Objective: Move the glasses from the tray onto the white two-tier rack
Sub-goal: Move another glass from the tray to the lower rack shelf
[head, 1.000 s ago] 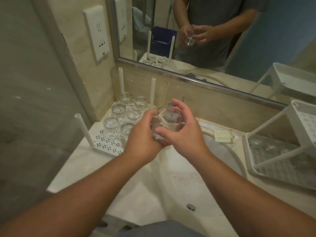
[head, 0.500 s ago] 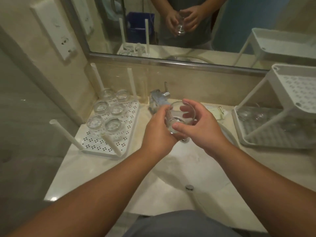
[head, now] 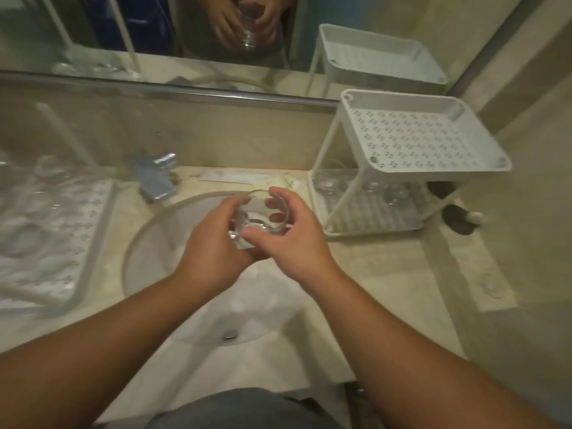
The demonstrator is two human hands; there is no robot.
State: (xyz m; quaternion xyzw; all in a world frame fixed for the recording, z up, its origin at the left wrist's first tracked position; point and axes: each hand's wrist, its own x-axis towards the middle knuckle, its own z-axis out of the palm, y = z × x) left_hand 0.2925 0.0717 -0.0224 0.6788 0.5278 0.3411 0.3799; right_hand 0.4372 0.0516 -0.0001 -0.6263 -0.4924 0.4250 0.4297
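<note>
glass in both hands, over sink

clear glass, white perforated rack; beige marbled counter

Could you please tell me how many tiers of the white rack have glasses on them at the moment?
1: the lower tier holds several glasses; the upper tier has none. The posts may hide some.

- Sink basin, round, set into the countertop.
- Faucet, chrome, behind the basin.
- Mirror along the back wall.
- Drain.
</note>
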